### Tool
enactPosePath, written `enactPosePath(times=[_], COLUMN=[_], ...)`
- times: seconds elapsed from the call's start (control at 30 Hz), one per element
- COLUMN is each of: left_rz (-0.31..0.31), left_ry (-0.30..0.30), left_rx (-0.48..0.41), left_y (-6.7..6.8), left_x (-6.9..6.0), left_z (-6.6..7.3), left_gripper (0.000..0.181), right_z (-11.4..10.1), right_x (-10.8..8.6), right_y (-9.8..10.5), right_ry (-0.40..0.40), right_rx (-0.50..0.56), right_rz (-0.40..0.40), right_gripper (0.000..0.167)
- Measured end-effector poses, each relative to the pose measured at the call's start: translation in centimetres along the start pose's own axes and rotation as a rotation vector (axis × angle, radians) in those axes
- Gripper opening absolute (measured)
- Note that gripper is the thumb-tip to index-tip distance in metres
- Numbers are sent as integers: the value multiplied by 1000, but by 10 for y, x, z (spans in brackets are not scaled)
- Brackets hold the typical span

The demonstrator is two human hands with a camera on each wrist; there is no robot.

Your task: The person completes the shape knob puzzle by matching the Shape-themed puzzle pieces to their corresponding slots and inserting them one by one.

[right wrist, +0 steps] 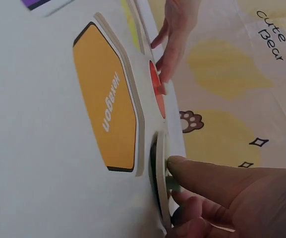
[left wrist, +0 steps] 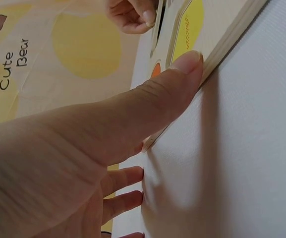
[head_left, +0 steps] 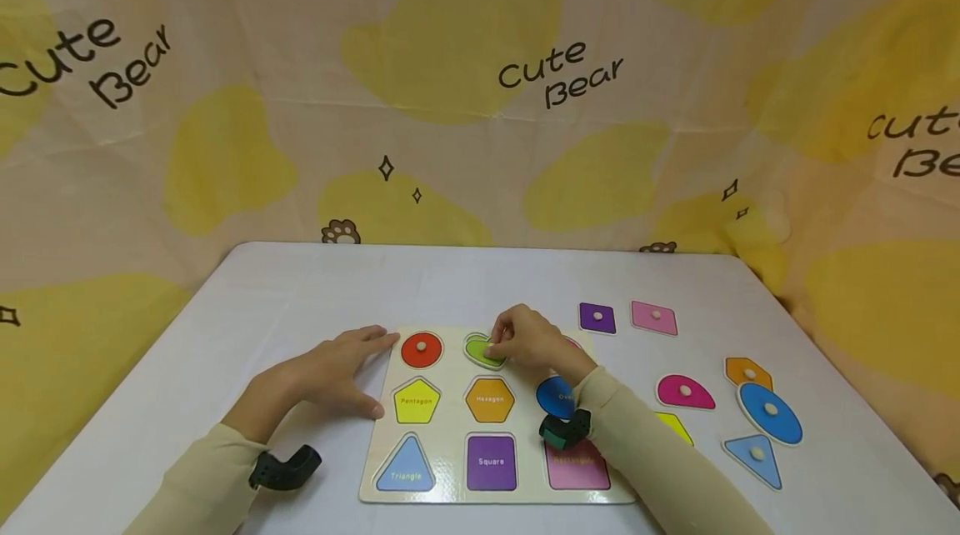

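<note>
A shape puzzle board (head_left: 450, 427) lies on the white table. At its top middle slot my right hand (head_left: 531, 343) pinches the knob of a green puzzle piece (head_left: 476, 349). In the right wrist view the green piece (right wrist: 161, 183) sits partly raised, with a dark gap under its edge; fingers hide its full outline. My left hand (head_left: 326, 377) holds the board's left edge with fingers extended; its thumb (left wrist: 187, 64) touches the edge by the pentagon slot. A red circle piece (head_left: 422, 349) with a knob sits at the board's top left.
Loose knobbed pieces lie right of the board: purple square (head_left: 597, 317), pink rectangle (head_left: 654, 317), magenta semicircle (head_left: 686, 392), orange piece (head_left: 742, 370), blue oval (head_left: 771, 412), blue triangle (head_left: 756, 458) and a partly hidden yellow piece (head_left: 677, 427). A patterned cloth (head_left: 450, 143) hangs behind the table.
</note>
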State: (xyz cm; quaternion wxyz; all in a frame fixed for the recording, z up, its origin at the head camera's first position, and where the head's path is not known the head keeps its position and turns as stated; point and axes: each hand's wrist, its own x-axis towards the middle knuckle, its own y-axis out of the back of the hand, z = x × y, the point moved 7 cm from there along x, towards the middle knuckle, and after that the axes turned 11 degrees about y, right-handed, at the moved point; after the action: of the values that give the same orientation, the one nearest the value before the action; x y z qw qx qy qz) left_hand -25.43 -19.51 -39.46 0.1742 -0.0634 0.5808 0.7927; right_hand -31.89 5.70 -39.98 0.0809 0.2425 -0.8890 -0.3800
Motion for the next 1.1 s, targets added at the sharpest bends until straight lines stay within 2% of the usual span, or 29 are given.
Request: enactPosePath(times=[0.17,0.43,0.6,1.1], left_rz=[-3,-3,-4,-2], left_ry=[7,17,11,-4], left_rx=[3,7,7,9], left_y=[-1,-1,-2,-1], left_x=[0,-1,-1,2], left_z=[0,2,2,-1], left_gripper=[103,103,103,103], right_z=[0,2,3,-1], right_x=[0,-2,-2,0], right_y=[0,2,0,3], right_ry=[31,-6,-31,1], right_rx=[51,41,30,-36], right_rz=[-49,8,7,22], right_gripper=[11,17,15,14])
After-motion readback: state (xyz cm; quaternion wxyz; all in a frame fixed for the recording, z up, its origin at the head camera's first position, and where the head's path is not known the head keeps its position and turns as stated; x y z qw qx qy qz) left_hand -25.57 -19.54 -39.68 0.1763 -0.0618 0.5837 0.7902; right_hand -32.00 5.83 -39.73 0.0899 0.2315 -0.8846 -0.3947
